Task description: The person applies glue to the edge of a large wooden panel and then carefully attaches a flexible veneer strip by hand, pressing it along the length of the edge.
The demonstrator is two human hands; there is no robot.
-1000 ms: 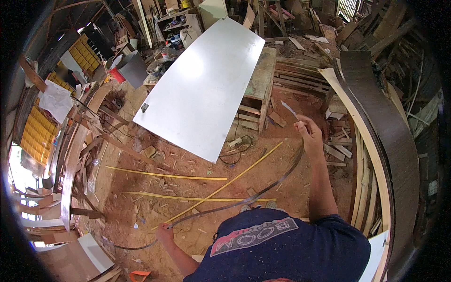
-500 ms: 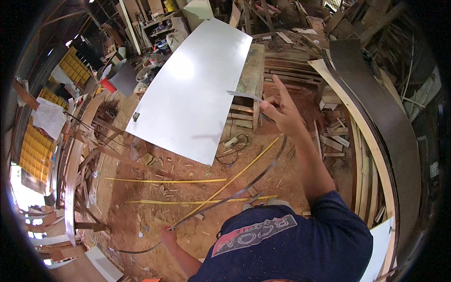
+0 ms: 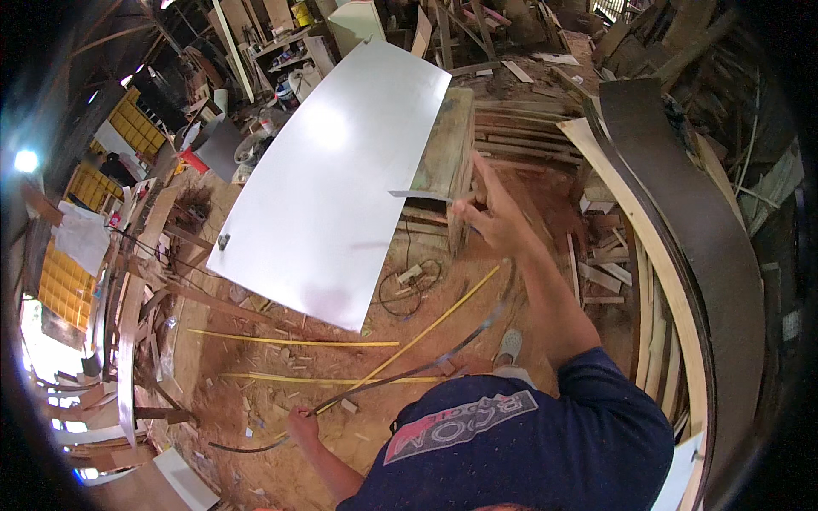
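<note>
My right hand (image 3: 486, 217) pinches the end of a long, flexible grey strip (image 3: 417, 193) near the right edge of a large white panel (image 3: 324, 179). The strip's pale tip sticks out leftward over or beside that edge. Its darker length (image 3: 452, 353) hangs in a long curve down to my left hand (image 3: 302, 417), whose fingers are closed on it low at the centre-left. Behind the curve, thin yellow strips (image 3: 294, 340) lie on the dusty floor, one crossing diagonally toward my left hand. The panel rests over a worn wooden bench (image 3: 452, 128); a small dark object sits near its left edge.
Curved dark boards and pale timber (image 3: 682, 238) stand close on my right. Timber racks (image 3: 145, 341) line the left. A coiled cord (image 3: 409, 298) lies below the bench, amid offcuts. A person (image 3: 115, 169) is in the far left background. My shoe (image 3: 509, 345) shows on the floor.
My right hand has moved up and left toward the panel with the strip end, then slightly down. The panel sits a little lower and further left in view. My shoe has come into sight.
</note>
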